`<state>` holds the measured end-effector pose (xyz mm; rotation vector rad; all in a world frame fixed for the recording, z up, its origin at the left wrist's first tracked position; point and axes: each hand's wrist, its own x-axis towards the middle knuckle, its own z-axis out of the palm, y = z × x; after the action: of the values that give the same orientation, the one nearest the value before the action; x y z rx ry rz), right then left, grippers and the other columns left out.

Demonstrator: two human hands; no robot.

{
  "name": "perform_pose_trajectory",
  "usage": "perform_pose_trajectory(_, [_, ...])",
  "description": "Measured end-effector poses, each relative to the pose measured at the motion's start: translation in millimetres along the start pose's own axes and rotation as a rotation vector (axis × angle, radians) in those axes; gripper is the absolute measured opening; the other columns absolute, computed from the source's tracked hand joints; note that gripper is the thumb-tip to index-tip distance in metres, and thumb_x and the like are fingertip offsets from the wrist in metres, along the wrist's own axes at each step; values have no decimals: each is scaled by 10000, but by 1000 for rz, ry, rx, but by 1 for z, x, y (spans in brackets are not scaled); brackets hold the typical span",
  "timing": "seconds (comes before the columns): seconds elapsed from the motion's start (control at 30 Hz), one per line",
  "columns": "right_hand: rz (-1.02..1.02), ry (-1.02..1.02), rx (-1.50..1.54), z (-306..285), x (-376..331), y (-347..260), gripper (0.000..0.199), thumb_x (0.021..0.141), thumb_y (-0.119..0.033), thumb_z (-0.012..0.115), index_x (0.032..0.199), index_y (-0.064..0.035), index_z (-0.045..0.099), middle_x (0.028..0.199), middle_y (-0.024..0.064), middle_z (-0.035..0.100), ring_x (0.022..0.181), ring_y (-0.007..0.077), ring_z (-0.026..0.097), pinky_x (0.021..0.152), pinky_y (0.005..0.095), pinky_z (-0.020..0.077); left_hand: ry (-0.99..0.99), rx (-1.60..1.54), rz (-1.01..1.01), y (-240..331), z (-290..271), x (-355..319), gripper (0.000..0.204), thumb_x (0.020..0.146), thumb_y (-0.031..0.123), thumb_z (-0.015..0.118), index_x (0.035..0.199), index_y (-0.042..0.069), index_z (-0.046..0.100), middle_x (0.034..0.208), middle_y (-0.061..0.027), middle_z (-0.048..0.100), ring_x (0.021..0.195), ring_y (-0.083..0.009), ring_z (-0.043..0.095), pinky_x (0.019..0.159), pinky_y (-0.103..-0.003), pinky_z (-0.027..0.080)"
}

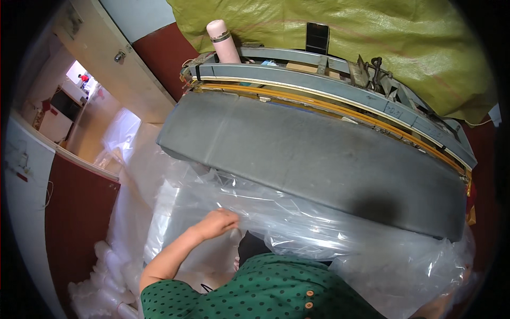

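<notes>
A wide sheet of clear plastic film (319, 236) hangs in folds along the near side of a long grey padded surface (297, 149). My left hand (219, 222) is closed, its fingers gripping the film's edge left of centre, in front of my body. Toward the lower right, part of my right arm (433, 308) shows beside the film. The right hand itself is mostly hidden by the film and the dark rim of the picture, so its fingers cannot be made out.
Behind the pad runs a grey metal frame (297, 72) with orange strips. A pink bottle (224, 42) and a dark phone (317, 38) stand there, before a yellow-green sheet (372, 32). Bunched plastic (103, 282) lies at lower left, near an open door (119, 53).
</notes>
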<state>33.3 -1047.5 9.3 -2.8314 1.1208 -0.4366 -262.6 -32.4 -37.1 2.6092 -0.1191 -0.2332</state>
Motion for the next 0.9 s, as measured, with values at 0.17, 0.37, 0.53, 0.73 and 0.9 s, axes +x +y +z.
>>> perform_pose_trajectory(0.17, [-197,-9,148,24,13,-62,324,848,-292,582,915,23,620,810,147,629,718,207,553,706,332,435,134,254,-193,-55,-41,-42,70,744,132,578,784,81,551,768,-106,589,793,-298,568,708,-402,434])
perform_pose_trajectory(0.37, [-709,-9,602,70,-20,-201,233,838,-190,595,859,42,600,730,88,598,703,145,520,690,282,422,339,646,-774,-172,-114,-105,98,698,118,550,645,78,621,812,-99,597,848,-276,566,728,-391,440])
perform_pose_trajectory(0.53, [-682,-49,697,75,-77,-291,201,813,-164,601,867,28,628,733,107,637,695,137,566,682,264,444,1361,360,-605,-222,-274,-80,243,925,212,448,905,6,574,780,-91,600,637,-197,531,589,-344,429])
perform_pose_trajectory(0.73, [-163,205,294,51,-69,-256,306,744,-313,623,847,-27,664,808,188,636,792,328,624,702,387,467,1042,-180,-368,-177,-221,117,526,906,336,477,1291,-1,358,1292,-171,413,1183,-247,405,987,-323,310])
perform_pose_trajectory(0.9, [-46,148,200,29,-70,-226,291,705,-224,570,868,0,659,849,234,625,845,359,617,708,423,477,709,396,-539,-220,-146,148,508,886,313,502,1255,-26,421,1291,-207,433,1165,-334,434,990,-370,321])
